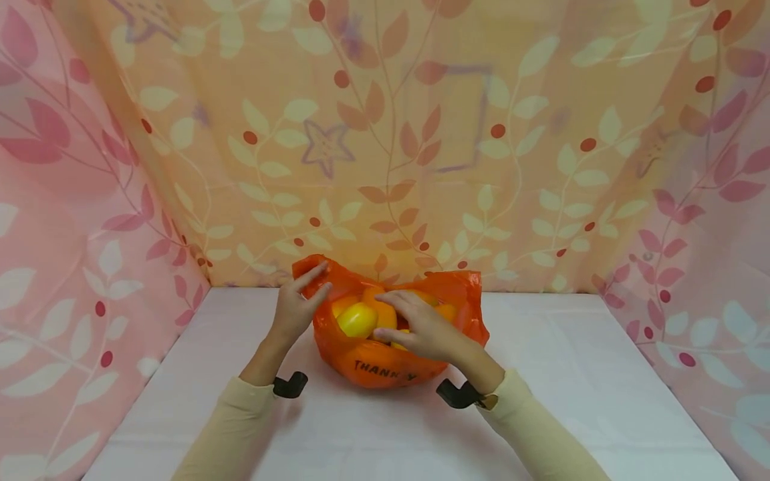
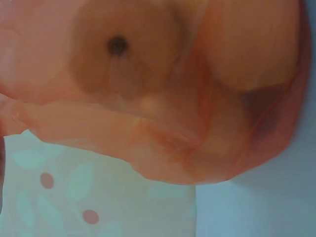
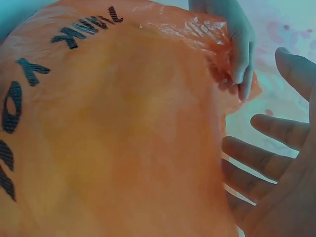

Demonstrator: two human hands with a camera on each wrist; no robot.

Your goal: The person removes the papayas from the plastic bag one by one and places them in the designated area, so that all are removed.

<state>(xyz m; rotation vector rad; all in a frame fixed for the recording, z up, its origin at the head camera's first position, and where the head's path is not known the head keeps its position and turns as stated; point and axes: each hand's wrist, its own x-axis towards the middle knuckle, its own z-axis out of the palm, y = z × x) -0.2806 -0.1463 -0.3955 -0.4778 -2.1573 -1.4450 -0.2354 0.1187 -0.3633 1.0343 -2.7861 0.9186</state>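
Observation:
An orange plastic bag (image 1: 373,371) with black lettering stands on the table with its mouth facing up. Inside it a yellow lemon-like fruit (image 1: 357,321) and an orange round fruit (image 1: 385,312) show, along with several others partly covered. The bag's upper left edge is held by my left hand (image 1: 296,308), its fingers curled over the plastic in the right wrist view. Over the bag's mouth hovers my right hand (image 1: 424,327), fingers spread and nothing gripped; whether it touches the fruit I cannot tell. Through the film in the left wrist view a round fruit (image 2: 126,64) shows a dark spot.
A white tabletop (image 1: 571,401) lies beneath the bag. Leaf-patterned cloth (image 1: 385,133) hangs behind it and along both sides. Each wrist wears a black camera mount (image 1: 291,385).

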